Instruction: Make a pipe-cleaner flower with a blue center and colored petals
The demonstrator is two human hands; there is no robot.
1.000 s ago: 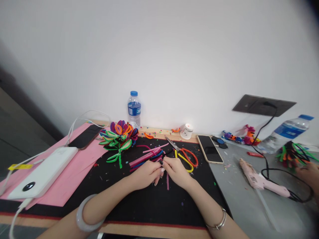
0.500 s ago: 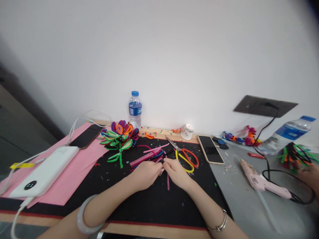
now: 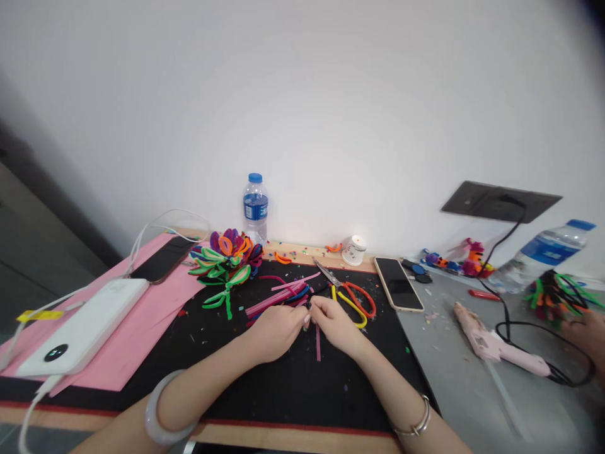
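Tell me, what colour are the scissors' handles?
On the scissors, one handle is yellow and the other orange-red, seen in the head view.

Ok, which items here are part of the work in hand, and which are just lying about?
In use: left hand and right hand, fingertips pinched together over the cut pipe cleaners.

Lying about: scissors, pipe-cleaner flower, smartphone, glue gun, power bank, water bottle.

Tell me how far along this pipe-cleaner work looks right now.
Done: a multicoloured pipe-cleaner flower with green stem lies on the black mat. In hand: the left hand and right hand pinch a small dark piece together. Left: loose pink and blue pipe-cleaner strips lie unused beside the scissors.
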